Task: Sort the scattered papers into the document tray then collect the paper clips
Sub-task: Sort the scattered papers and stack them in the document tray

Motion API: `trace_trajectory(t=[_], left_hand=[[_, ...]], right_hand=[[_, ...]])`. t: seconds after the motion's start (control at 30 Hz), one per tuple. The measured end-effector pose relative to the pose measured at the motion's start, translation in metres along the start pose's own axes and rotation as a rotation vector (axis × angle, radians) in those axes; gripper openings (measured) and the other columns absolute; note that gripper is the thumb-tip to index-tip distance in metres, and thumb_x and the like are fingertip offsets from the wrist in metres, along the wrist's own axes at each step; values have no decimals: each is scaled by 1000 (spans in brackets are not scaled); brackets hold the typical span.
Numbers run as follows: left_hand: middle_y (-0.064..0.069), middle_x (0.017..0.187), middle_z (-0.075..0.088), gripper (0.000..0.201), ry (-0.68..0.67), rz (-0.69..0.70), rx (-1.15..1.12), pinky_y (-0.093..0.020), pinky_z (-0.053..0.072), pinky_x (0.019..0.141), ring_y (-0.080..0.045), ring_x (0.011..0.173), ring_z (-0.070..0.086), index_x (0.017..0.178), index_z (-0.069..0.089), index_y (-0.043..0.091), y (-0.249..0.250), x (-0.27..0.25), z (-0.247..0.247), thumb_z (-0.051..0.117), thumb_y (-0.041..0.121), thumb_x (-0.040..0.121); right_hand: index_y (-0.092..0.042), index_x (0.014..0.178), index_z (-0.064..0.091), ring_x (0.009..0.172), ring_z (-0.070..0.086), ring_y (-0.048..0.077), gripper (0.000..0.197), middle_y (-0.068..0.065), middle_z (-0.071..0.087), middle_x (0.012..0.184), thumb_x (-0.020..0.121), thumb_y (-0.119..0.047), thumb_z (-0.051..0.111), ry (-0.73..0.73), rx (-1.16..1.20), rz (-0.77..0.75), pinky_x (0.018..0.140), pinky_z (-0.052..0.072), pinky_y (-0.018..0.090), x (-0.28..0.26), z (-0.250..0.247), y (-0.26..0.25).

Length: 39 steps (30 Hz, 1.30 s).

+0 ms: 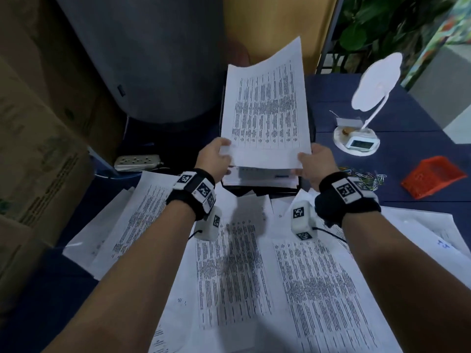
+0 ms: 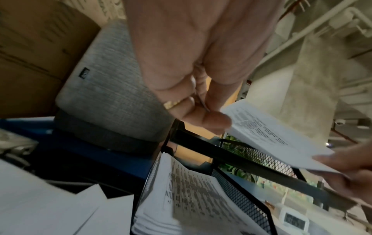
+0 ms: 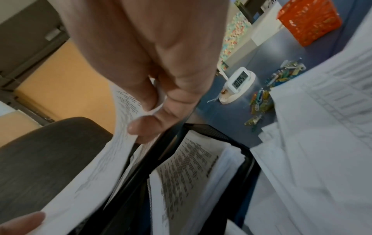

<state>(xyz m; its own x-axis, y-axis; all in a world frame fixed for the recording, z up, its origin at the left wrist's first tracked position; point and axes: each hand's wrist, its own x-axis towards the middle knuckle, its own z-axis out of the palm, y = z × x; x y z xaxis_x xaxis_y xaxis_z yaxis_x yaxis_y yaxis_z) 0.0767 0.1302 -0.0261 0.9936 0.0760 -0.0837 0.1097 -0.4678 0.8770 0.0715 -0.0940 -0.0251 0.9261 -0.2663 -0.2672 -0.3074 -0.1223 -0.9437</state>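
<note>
A printed sheet (image 1: 265, 108) is held above the black mesh document tray (image 1: 260, 189), its far end curling upward. My left hand (image 1: 216, 159) pinches its near left corner and my right hand (image 1: 316, 161) pinches its near right corner. The left wrist view shows the sheet (image 2: 271, 135) over the tray (image 2: 247, 160), whose lower level holds a stack of papers (image 2: 191, 194). The right wrist view shows thumb and fingers (image 3: 149, 125) gripping the sheet (image 3: 100, 160) over the tray (image 3: 201, 128). Several more printed papers (image 1: 267, 276) lie scattered on the blue table in front. Coloured paper clips (image 1: 367, 177) lie in a pile to the right.
An orange basket (image 1: 430, 177) lies beside the clips. A white desk fan (image 1: 374, 82) and a small digital clock (image 1: 362, 143) stand at the back right. A grey chair back (image 1: 153, 59), cardboard boxes (image 1: 38, 123) and a power strip (image 1: 137, 161) are at the left.
</note>
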Motion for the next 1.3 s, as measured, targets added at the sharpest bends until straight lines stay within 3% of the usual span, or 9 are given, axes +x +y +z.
trace_trajectory(t=[0.1, 0.2, 0.27, 0.33, 0.6, 0.73, 0.9, 1.17, 1.3], left_hand=[[-10, 129, 55, 44, 1, 33, 147, -29, 54, 83, -22, 101, 61, 131, 52, 14, 5, 16, 2, 55, 5, 88], [-10, 136, 49, 54, -47, 50, 369, -32, 43, 101, -26, 121, 50, 136, 48, 11, 7, 27, 4, 66, 12, 85], [-12, 135, 48, 52, -71, 84, 505, -32, 41, 100, -27, 121, 49, 133, 50, 8, 8, 32, 5, 68, 17, 85], [-11, 134, 45, 47, -53, 123, 588, -32, 41, 98, -27, 118, 50, 128, 54, 6, 7, 36, 7, 68, 19, 84], [-7, 120, 47, 38, 4, 139, 620, -31, 44, 86, -27, 105, 54, 116, 65, 12, -3, 39, 10, 70, 33, 84], [-8, 117, 53, 32, -31, 170, 646, -34, 48, 88, -27, 103, 57, 107, 69, 12, -3, 44, 9, 70, 33, 83], [-7, 107, 56, 29, -38, 202, 697, -27, 41, 73, -23, 95, 57, 94, 73, 12, -4, 41, 11, 59, 37, 90], [-10, 109, 48, 24, 295, 160, 357, -24, 35, 72, -16, 82, 43, 103, 52, 6, -42, -1, -3, 57, 26, 92], [-12, 119, 50, 26, 112, -57, 457, -29, 41, 83, -23, 97, 51, 111, 54, 8, -87, -18, -10, 56, 26, 92]], right_hand=[[5, 117, 56, 60, 53, 6, 30, 8, 59, 110, 89, 11, 53, 46, -203, -73, 38, 41, 5, 16, -3, -9], [1, 117, 58, 65, 62, 20, 33, 10, 62, 109, 87, 9, 50, 113, -304, -105, 46, 52, 14, 30, -2, -8], [-5, 120, 56, 86, 66, 31, 36, 13, 63, 111, 84, 2, 52, 169, -434, -145, 71, 59, 33, 33, 1, -4], [-8, 122, 52, 102, 61, 31, 39, 14, 61, 114, 84, -2, 56, 182, -567, -202, 83, 47, 27, 35, 1, 2], [-5, 102, 69, 98, 61, 31, 18, 18, 62, 112, 86, -11, 62, 178, -794, -304, 81, 47, 30, 44, 2, 7], [-3, 111, 67, 109, 57, 33, 24, 17, 57, 121, 91, -13, 56, 150, -868, -317, 88, 47, 34, 43, 3, 6], [-7, 118, 59, 117, 41, 33, 27, 13, 38, 128, 96, -19, 48, 171, -1123, -244, 83, 46, 41, 32, 13, 6], [-6, 108, 55, 104, 48, 35, 19, 18, 50, 113, 92, -15, 48, 221, -775, -455, 78, 40, 38, -1, 20, 23], [-6, 102, 57, 99, 52, 34, 15, 17, 54, 107, 90, -10, 50, 134, -708, -383, 76, 40, 35, -21, 24, 57]])
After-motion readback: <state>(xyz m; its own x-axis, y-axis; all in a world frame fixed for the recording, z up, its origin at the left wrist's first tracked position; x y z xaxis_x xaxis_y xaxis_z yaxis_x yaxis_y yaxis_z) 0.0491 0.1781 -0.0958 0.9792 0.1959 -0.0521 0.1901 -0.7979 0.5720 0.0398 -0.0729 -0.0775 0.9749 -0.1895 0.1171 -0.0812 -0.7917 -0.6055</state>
